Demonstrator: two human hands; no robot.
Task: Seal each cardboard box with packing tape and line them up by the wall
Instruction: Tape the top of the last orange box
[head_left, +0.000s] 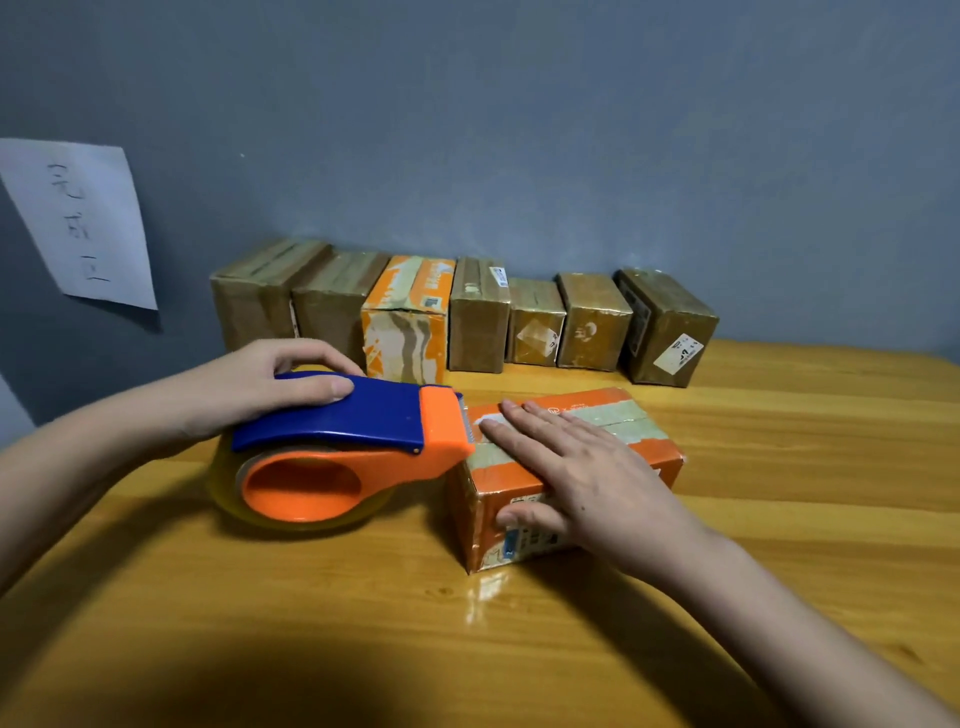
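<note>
Head view: seven taped cardboard boxes (467, 312) stand in a row against the grey wall (519, 130), behind the orange box (566, 467) on the glossy wooden table (311, 623), with a paper sheet (78, 223) on the wall to the row's left. The right hand (582, 473) lies flat, fingers straight, on the orange box's taped top. The left hand (260, 384) grips the blue-and-orange plastic tape dispenser (343, 441), whose cutter end touches that box's left edge.

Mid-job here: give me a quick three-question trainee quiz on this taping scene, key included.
1. How many boxes stand in the row by the wall?
2. True or false: the left hand grips the tape dispenser.
3. The right hand lies on: A) the table, B) the orange box, C) the paper on the wall.

Key: 1. seven; 2. true; 3. B, fingers flat on its top, thumb on its near side.
</note>
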